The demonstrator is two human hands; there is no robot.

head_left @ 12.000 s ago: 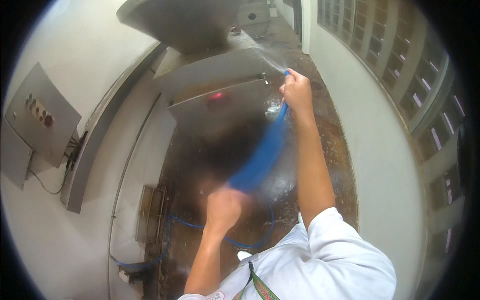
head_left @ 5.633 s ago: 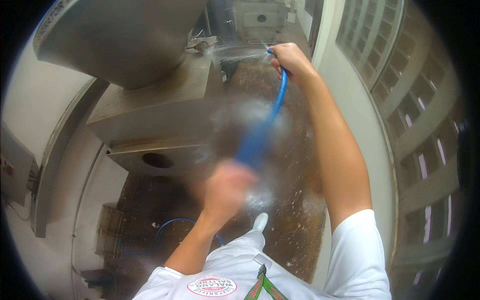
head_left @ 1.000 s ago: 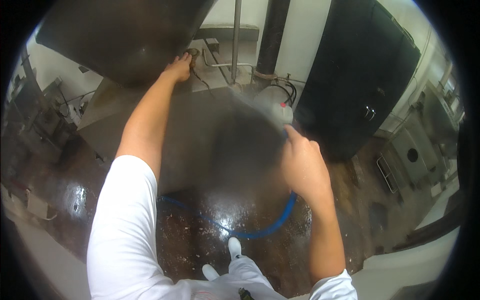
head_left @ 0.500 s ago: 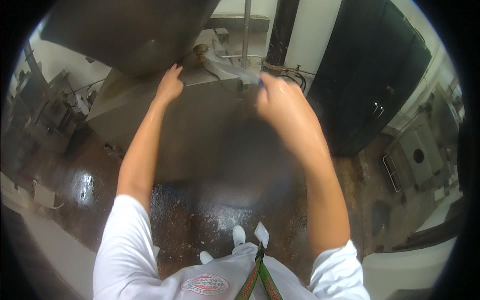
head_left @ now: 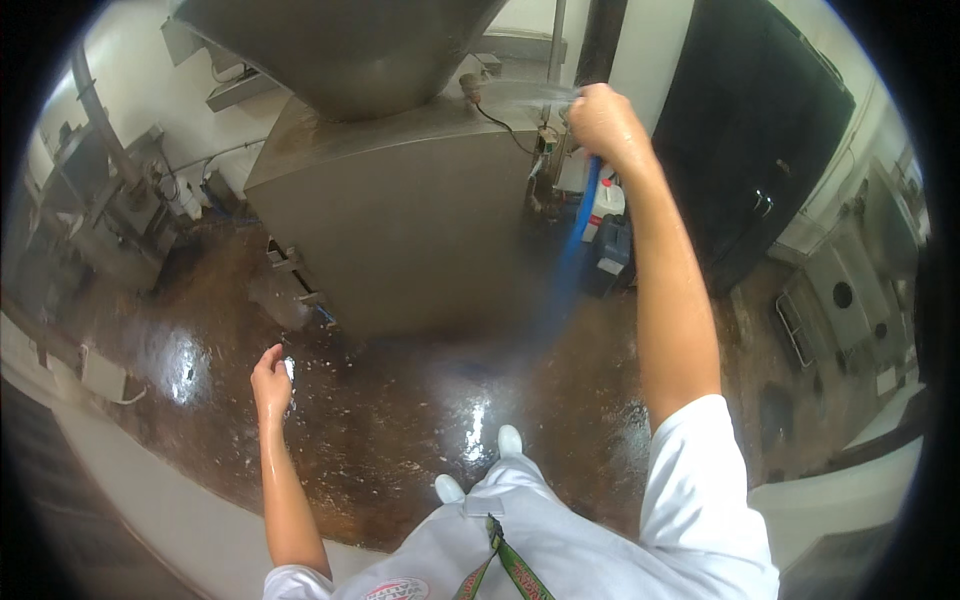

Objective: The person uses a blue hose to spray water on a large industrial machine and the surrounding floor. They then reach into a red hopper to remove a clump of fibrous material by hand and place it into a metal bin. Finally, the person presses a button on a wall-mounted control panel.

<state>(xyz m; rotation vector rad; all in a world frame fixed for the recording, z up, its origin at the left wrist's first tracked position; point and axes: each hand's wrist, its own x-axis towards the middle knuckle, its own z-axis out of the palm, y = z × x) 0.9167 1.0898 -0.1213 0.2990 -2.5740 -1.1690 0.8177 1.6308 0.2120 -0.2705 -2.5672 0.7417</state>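
My right hand [head_left: 608, 122] is closed around a blue hose [head_left: 578, 225] near its end. Water [head_left: 525, 92] sprays leftward from there across the top of a large metal machine [head_left: 400, 215]. The hose hangs below my fist and blurs near the floor. A wide metal hopper [head_left: 350, 50] rises from the machine's top, and a brownish fitting [head_left: 471, 86] with a dark cable is beside it. My left hand [head_left: 270, 385] hangs low over the wet floor, wet itself, with loosely bent fingers and nothing clearly held. A white patch beside its fingers is too small to identify.
A white jug [head_left: 606, 205] with a red cap and a dark jug [head_left: 610, 255] stand right of the machine. Behind them is a tall dark cabinet [head_left: 760, 130]. Other metal equipment [head_left: 110, 215] stands at left. The brown floor [head_left: 390, 450] is wet, with scattered white bits.
My left hand has left the machine's top edge and dropped down toward me. My right hand has risen and moved right with the hose, and more of the machine shows.
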